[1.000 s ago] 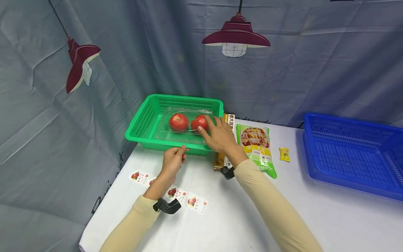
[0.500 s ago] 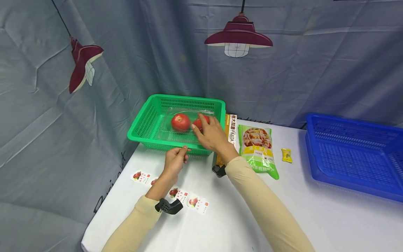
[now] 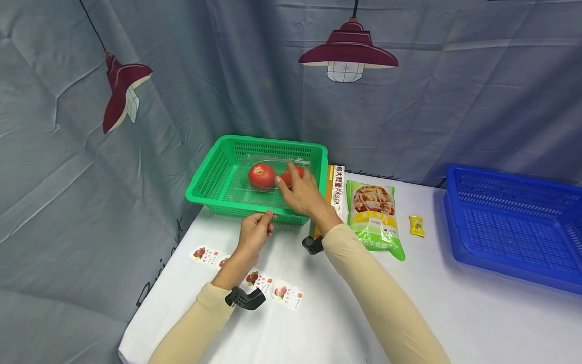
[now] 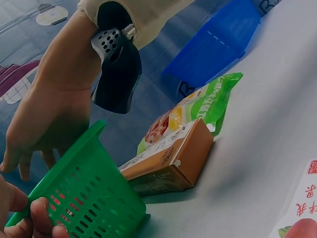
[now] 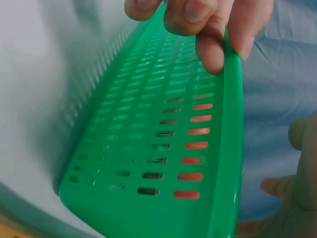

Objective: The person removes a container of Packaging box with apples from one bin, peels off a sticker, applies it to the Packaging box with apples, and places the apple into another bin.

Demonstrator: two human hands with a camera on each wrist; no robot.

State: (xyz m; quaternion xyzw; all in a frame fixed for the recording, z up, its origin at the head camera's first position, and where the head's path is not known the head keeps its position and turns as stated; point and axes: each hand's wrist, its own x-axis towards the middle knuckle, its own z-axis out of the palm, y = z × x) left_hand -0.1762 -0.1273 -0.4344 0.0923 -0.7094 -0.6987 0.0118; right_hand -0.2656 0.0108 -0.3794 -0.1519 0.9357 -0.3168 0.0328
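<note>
A green basket (image 3: pixel 213 205) holds a clear plastic box (image 3: pixel 240 195) with two red tomatoes in it. The left tomato (image 3: pixel 261 176) lies in full sight, while the right tomato (image 3: pixel 287 177) is partly hidden behind my right hand (image 3: pixel 302 196). That hand reaches over the basket's right side, thumb and forefinger spread apart close over the right tomato. At the near rim, my left hand (image 3: pixel 253 233) pinches the basket edge between thumb and fingers, as the right wrist view shows with its fingers (image 5: pixel 190 15) either side of the rim.
Right of the basket lie a pasta box (image 3: pixel 338 188), a green food bag (image 3: pixel 375 215) and a small yellow packet (image 3: pixel 416 226). A blue basket (image 3: pixel 454 247) stands further right. Several printed labels (image 3: pixel 287 294) lie on the white table in front. A grey curtain (image 3: pixel 409 116) hangs behind.
My right hand has shifted left over the right tomato, covering more of it. The left hand keeps its hold on the basket rim. The head view has turned slightly left.
</note>
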